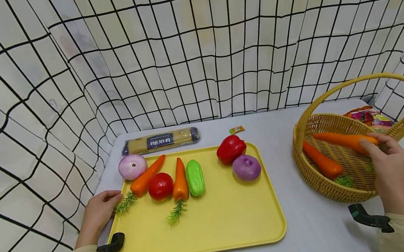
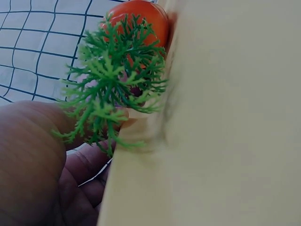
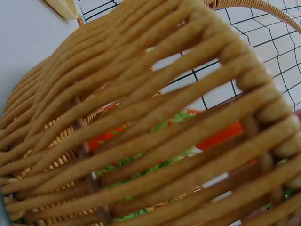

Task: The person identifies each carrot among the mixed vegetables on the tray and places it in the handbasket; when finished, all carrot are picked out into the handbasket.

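My right hand [image 1: 389,156] holds a carrot [image 1: 343,140] between thumb and fingers, inside the wicker basket [image 1: 305,171]. Another carrot [image 1: 323,161] with a green top lies in the basket. In the right wrist view the basket's weave [image 3: 141,99] covers most of the picture and hides the hand's grip. My left hand [image 1: 99,211] grips the left rim of the yellow tray [image 1: 235,224], its thumb at the edge beside carrot greens [image 2: 113,80]. On the tray lie two carrots [image 1: 180,180], a tomato [image 1: 161,187], a green cucumber [image 1: 195,178], a red pepper [image 1: 230,149] and two onions [image 1: 246,168].
Behind the tray lies a pack of pasta [image 1: 161,140], with a small orange wrapped sweet [image 1: 237,129] to its right. A colourful packet [image 1: 371,117] sits behind the basket, whose tall handle [image 1: 354,81] arches overhead. Black netting [image 1: 200,57] stands around the table.
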The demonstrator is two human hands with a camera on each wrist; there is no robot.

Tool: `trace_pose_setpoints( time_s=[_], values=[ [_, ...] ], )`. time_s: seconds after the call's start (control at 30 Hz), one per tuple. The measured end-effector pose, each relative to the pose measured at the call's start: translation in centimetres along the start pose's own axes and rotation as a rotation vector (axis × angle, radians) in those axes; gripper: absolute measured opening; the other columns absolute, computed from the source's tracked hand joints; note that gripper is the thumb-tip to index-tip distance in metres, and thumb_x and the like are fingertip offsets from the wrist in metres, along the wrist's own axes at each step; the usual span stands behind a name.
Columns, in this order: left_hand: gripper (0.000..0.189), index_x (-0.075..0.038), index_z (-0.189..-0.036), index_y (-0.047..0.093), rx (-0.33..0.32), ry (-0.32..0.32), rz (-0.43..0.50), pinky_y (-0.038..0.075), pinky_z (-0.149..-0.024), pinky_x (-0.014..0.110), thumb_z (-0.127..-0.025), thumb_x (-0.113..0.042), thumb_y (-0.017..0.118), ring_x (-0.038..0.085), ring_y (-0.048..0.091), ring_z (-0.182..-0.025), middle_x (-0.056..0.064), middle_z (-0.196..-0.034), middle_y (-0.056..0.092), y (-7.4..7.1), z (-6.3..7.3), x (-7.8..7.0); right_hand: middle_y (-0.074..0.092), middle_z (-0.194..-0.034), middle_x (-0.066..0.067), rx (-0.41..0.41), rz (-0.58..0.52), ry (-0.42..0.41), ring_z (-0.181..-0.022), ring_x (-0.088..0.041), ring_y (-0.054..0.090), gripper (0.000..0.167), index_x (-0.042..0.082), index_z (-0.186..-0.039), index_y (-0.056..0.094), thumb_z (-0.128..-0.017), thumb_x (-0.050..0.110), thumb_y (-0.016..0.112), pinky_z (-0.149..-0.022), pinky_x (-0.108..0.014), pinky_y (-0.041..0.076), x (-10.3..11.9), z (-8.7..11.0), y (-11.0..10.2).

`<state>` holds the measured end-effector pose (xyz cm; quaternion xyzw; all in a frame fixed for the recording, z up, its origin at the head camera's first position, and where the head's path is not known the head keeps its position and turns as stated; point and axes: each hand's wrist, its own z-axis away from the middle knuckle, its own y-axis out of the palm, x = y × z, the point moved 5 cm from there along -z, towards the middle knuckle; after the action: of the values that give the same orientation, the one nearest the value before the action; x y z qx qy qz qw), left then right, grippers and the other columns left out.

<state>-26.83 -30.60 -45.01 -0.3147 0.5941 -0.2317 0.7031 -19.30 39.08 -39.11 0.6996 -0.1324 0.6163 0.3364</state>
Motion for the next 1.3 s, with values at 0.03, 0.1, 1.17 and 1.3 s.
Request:
trace_pose_setpoints(
  time_s=[0.03,0.1,1.17,1.3],
  values=[
    [0.046,0.005,-0.123,0.061,-0.001,-0.001,-0.001,0.049,-0.063,0.026,-0.098,-0.034,0.057,0.019,0.057,-0.085,0.023,-0.115,0.063,0.0,0.0,0.0,0.053,-0.112,0.001,0.029,0.023,0.015,-0.094,-0.009,0.059,0.030,0.009,-0.112,0.065,-0.084,0.009,0.077,-0.063,-0.021,0.055,-0.1,0.0,0.0],
    [0.046,0.004,-0.123,0.061,-0.003,-0.006,-0.001,0.050,-0.063,0.026,-0.097,-0.033,0.057,0.020,0.057,-0.087,0.023,-0.116,0.063,0.0,0.0,0.0,0.054,-0.110,0.003,0.085,0.064,0.036,-0.090,-0.007,0.060,0.033,0.011,-0.113,0.064,-0.083,0.012,0.078,-0.064,-0.021,0.055,-0.3,0.0,0.0],
    [0.049,0.004,-0.126,0.060,0.012,0.000,0.006,0.050,-0.064,0.026,-0.098,-0.036,0.055,0.017,0.057,-0.084,0.024,-0.119,0.062,0.1,0.1,0.2,0.041,-0.142,-0.030,0.391,1.039,-0.005,-0.123,-0.048,0.039,0.071,0.000,-0.143,0.044,-0.094,0.050,0.058,-0.087,-0.052,0.041,-1.7,0.3,1.4],
    [0.049,0.004,-0.126,0.060,0.013,0.001,0.001,0.049,-0.064,0.026,-0.098,-0.036,0.055,0.020,0.057,-0.086,0.024,-0.119,0.062,0.1,0.2,0.1,0.042,-0.142,-0.029,0.387,1.039,-0.013,-0.125,-0.048,0.040,0.071,0.000,-0.144,0.043,-0.094,0.050,0.058,-0.091,-0.056,0.041,-1.7,0.4,1.4]
  ],
)
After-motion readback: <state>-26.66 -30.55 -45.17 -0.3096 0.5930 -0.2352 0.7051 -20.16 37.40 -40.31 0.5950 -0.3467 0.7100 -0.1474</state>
